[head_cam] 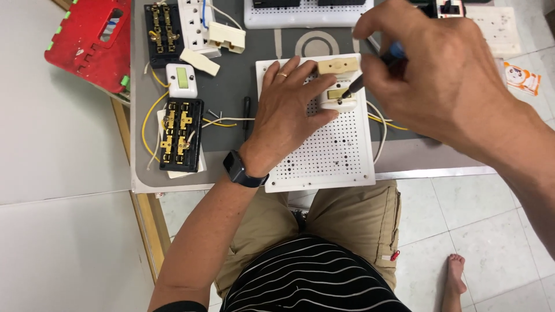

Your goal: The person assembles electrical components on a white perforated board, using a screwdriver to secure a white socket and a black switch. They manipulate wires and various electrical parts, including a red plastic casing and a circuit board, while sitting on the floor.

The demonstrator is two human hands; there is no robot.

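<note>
Grey worktop over pale tiled floor. White perforated board at its near edge. Left hand pressed flat, steadying cream fitting; right hand closed around screwdriver, tip on fitting.

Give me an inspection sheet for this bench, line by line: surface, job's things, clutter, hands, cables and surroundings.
Surface: grey table top.
Job's things: white perforated plastic board carrying a small cream fitting; dark-tipped screwdriver on it.
Clutter: two black terminal blocks with brass contacts, white switch, loose screws.
Hands: left hand steadies the fitting; right hand grips the screwdriver.
Cables: yellow wire, white wire.
Surroundings: red plastic stool, tiled floor.
</note>
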